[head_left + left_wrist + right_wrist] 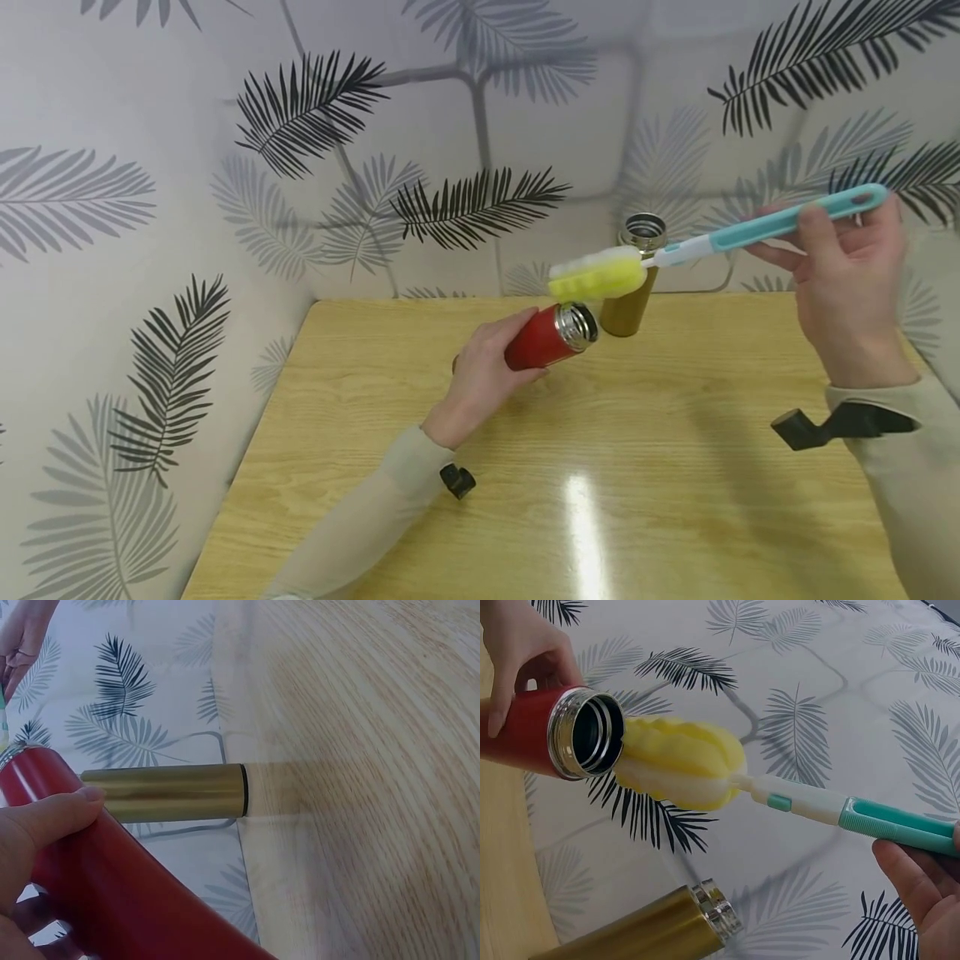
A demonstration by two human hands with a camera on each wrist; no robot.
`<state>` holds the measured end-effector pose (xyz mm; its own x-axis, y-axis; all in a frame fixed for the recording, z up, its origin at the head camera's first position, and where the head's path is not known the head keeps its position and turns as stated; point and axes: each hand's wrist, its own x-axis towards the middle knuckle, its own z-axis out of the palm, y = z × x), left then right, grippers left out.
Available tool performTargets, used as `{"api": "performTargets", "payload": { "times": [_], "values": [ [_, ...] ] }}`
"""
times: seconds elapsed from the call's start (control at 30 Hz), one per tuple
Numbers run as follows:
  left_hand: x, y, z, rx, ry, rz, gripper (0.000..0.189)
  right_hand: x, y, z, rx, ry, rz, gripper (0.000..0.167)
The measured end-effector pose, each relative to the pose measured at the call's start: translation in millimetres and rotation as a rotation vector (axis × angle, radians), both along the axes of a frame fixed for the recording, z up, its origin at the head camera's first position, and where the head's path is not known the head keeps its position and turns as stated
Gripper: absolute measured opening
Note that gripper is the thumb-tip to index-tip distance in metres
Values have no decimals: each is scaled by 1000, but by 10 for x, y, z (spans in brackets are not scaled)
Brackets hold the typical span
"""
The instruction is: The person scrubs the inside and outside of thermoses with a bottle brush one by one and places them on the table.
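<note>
My left hand (487, 367) grips a red thermos bottle (536, 340) around its body, tilted so its lidless steel mouth (592, 733) points up and to the right. In my right hand (851, 283) is a bottle brush (765, 227), pinched by its teal handle. The brush's yellow and white sponge head (682, 761) is right at the red bottle's mouth, overlapping its rim in the right wrist view. Behind them a gold thermos bottle (626, 304) stands upright without a lid, its base on the table and its steel mouth open.
The wooden table (360, 400) ends at the back against a wall (420, 125) covered in leaf patterns. The gold bottle stands close to that back edge. A bright light reflection lies on the table's front part.
</note>
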<state>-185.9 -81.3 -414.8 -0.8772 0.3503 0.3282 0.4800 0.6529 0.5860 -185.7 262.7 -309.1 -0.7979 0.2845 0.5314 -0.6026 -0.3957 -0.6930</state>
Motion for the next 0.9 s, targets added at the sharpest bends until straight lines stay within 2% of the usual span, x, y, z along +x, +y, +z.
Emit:
{"api": "performTargets", "payload": {
  "times": [0.2,0.5,0.9],
  "values": [
    [-1,-11,-10,35,-3,-12,80,-19,27,-17,97,54,-71,17],
    [-15,-27,2,56,-47,38,82,15,81,-49,179,68,-78,15],
    [-42,-44,26,99,-18,66,79,64,85,-4,293,63,-131,12]
  ]
}}
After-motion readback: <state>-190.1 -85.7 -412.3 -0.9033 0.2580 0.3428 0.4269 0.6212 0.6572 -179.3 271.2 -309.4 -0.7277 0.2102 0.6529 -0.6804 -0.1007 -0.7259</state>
